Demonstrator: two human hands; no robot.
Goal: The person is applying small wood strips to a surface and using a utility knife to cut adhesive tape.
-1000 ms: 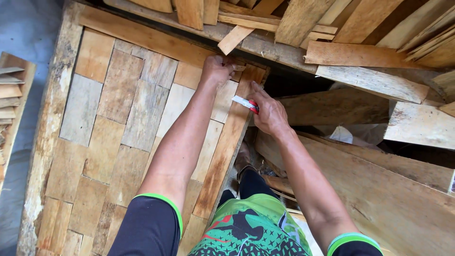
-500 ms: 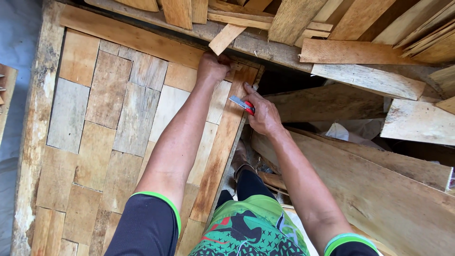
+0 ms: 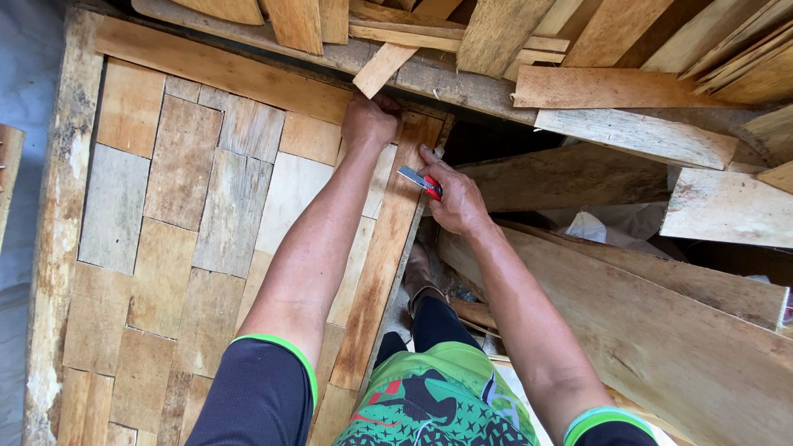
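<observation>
Bright, even daylight; soft shadows, deepest in the gap under the stacked planks (image 3: 496, 49) at top. Sharp throughout, no glare; slight wide-angle bending at edges.

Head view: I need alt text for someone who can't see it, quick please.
Seen from above, a person's left hand presses on the top end of a long wooden plank at the edge of a patchwork wooden panel, while the right hand holds a small red and silver tool against it. Loose boards are piled above and to the right.
</observation>
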